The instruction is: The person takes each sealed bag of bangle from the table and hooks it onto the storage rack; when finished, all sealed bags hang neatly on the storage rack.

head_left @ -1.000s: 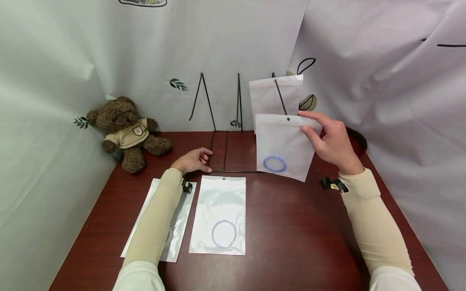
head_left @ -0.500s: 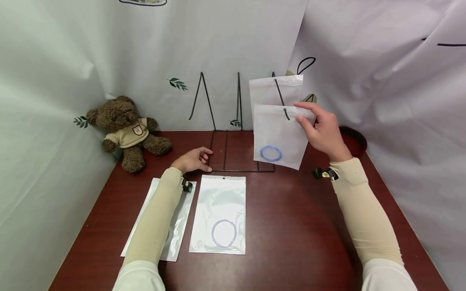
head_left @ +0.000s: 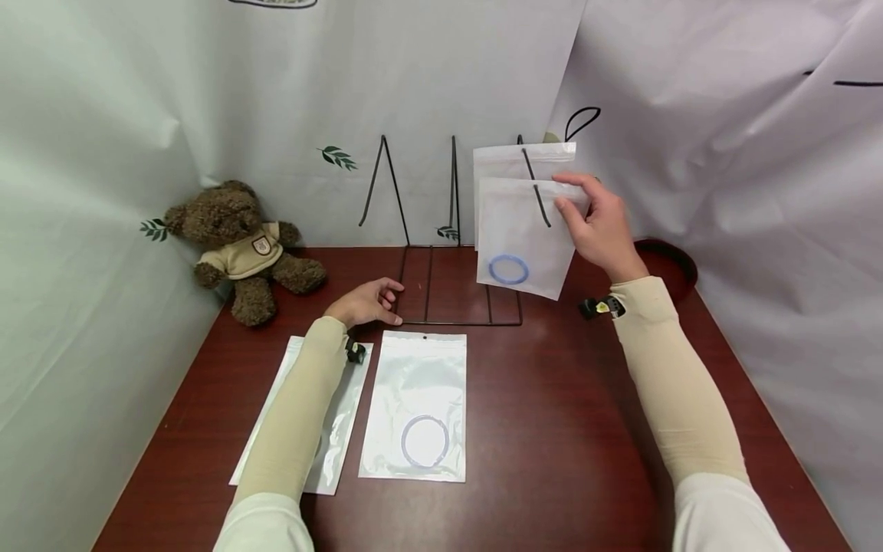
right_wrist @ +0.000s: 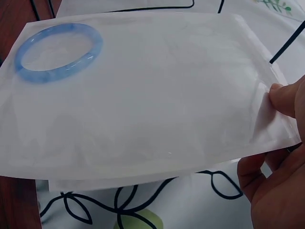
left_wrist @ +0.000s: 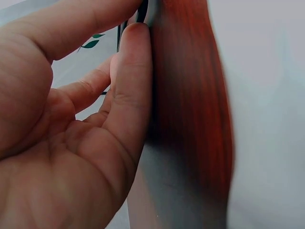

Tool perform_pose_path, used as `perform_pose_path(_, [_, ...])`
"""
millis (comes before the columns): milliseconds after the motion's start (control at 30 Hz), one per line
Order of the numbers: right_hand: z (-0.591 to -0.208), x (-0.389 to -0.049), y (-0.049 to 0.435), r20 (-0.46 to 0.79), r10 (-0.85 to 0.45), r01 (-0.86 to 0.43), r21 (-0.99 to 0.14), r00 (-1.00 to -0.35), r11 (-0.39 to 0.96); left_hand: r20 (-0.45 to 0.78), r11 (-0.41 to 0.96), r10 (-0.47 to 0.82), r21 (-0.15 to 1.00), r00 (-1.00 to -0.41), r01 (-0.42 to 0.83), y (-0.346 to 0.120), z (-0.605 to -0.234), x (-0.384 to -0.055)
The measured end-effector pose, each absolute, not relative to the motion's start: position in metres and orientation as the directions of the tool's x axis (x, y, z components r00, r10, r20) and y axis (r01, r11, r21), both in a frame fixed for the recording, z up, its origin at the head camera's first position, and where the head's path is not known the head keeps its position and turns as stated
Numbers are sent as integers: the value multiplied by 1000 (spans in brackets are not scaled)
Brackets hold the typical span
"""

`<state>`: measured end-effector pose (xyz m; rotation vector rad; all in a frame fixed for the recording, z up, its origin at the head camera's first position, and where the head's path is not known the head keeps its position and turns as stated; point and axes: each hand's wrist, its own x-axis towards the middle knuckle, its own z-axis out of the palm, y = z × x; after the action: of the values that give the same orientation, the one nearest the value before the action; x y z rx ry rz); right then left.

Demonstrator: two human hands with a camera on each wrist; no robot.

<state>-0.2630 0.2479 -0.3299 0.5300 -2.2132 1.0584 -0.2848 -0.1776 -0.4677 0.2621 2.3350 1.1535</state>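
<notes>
My right hand [head_left: 602,230] pinches the top right corner of a white zip bag [head_left: 517,230] between thumb and fingers. A blue bangle [right_wrist: 88,58] shows through the bag's bottom end in the right wrist view. The bag's top hangs on the right prong [head_left: 542,207] of a black wire display rack [head_left: 458,323], the prong's tip sticking out in front. Behind it, a second white bag [head_left: 493,159] hangs on the same prong. My left hand [head_left: 363,304] holds the rack's base at its front left corner, thumb and fingers bent about the wire.
A flat zip bag with a bangle [head_left: 424,376] lies in front of the rack. Another bag [head_left: 338,429] lies partly under the left forearm. A brown teddy bear [head_left: 241,249] sits at back left. A dark round rim [head_left: 679,257] shows behind the right arm. White cloth stands behind.
My right hand has moved the bag up, back and slightly left along the prong, from its tip towards the rear bag. The left hand has stayed on the rack.
</notes>
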Motion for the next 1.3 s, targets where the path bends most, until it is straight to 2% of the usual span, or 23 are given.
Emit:
perform_pose_path(200, [-327,-280,246,652,-70,-561,-587,-755,584,-390,634,382,770,-838,-69,-176,-463,-284])
perform_pose_path(467, [-322,-297,246,639,-68,-542,-586,-766,602,-406,648,391,759,-826,-66,-166,-436,-270])
perform_pose_path(633, [-320,-302,246,630,-56,-531,-601,-775,597,-402,642,393,764,-827,-66,-170,-450,-278])
perform_pose_path(800, [-319,-300,248,622,-62,-530,-606,-780,594,-389,633,386,771,-836,-66,-174,-463,-285])
perform_pose_path(1133, [-315,-291,259,643,-63,-540,-582,-763,608,-368,621,384,781,-847,-58,-175,-468,-285])
perform_pose_path(1300, [-311,-276,266,650,-18,-547,-623,-760,560,-369,627,379,777,-849,-58,-176,-468,-285])
